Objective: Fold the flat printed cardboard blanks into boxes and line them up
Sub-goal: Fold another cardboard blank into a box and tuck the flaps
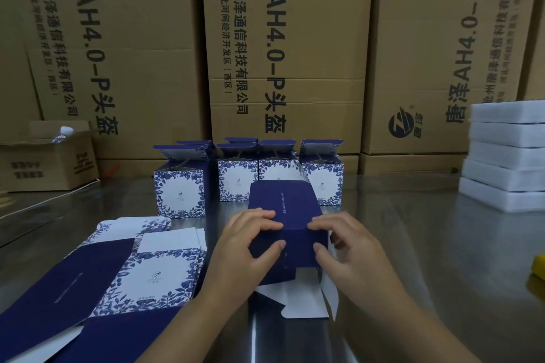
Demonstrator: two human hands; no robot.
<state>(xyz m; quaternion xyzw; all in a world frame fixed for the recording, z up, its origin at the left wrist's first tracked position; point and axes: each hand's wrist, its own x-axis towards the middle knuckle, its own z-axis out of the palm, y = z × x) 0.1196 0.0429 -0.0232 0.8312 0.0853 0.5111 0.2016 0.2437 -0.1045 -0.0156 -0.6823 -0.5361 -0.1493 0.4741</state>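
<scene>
A dark blue box (283, 209) lies on its side in the middle of the steel table, its white flaps (303, 300) spread out toward me. My left hand (250, 242) grips its near left corner, and my right hand (345, 244) grips its near right corner; fingers of both press on the top edge. A pile of flat blue-and-white floral blanks (118, 271) lies at the left. Behind the box stand several folded floral boxes (239, 177) in a row with their top flaps open, and one (180, 186) stands nearer at the left.
Big brown shipping cartons (283, 47) wall off the back. A small open carton (50, 162) holding a bottle sits at back left. A stack of white foam trays (507, 156) stands at right. Something yellow (538, 274) shows at the right edge.
</scene>
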